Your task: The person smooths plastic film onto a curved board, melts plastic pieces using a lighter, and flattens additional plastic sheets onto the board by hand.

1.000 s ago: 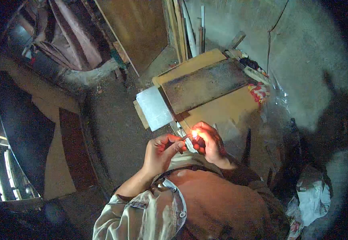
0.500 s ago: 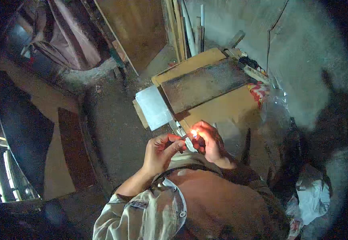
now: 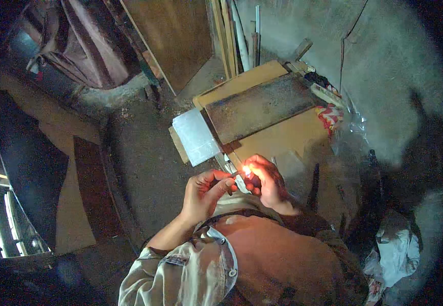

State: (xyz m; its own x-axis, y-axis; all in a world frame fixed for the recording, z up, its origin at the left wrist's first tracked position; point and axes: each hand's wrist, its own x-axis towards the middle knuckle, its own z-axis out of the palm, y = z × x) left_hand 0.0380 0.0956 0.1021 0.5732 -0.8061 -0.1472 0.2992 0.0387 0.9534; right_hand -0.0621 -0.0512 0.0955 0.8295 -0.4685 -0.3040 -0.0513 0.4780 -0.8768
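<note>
A small bright flame or light (image 3: pixel 247 169) glows orange at the fingertips of my right hand (image 3: pixel 268 183), whose fingers are curled around a small thing too glaring to name. Close on its left, my left hand (image 3: pixel 204 193) pinches a thin dark stick (image 3: pixel 237 174), its tip pointing at the glow. Both hands are in front of my torso, above a pale strip of material (image 3: pixel 241 183).
Beyond the hands lie a dark board (image 3: pixel 257 107) on tan boards (image 3: pixel 288 140) and a white sheet (image 3: pixel 196 136). Wood strips (image 3: pixel 224 41) lean near the wall. A white bag (image 3: pixel 397 252) is at lower right, and brown cloth (image 3: pixel 96 46) hangs at upper left.
</note>
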